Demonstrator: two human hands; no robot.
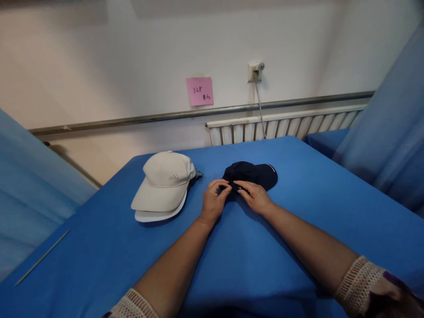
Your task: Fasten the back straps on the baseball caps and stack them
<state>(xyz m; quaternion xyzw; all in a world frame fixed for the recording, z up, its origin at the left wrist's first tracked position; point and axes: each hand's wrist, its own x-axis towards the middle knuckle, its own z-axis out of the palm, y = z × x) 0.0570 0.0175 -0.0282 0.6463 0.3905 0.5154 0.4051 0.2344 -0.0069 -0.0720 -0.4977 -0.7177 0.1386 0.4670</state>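
Note:
A dark navy cap [253, 173] lies on the blue-covered table [298, 207], its brim pointing right. My left hand [213, 201] and my right hand [255, 196] meet at the cap's near edge, the fingers of both pinched on its back strap. To the left lies a stack of beige and white caps [164, 185], brims toward me, apart from both hands.
A white wall behind carries a pink sticky note [199, 91], a metal rail [165, 115], a socket with a plugged charger [255, 71] and a radiator [281, 126]. Blue curtains hang at left [29, 185] and right [394, 132]. A thin stick [41, 257] lies at the table's left edge.

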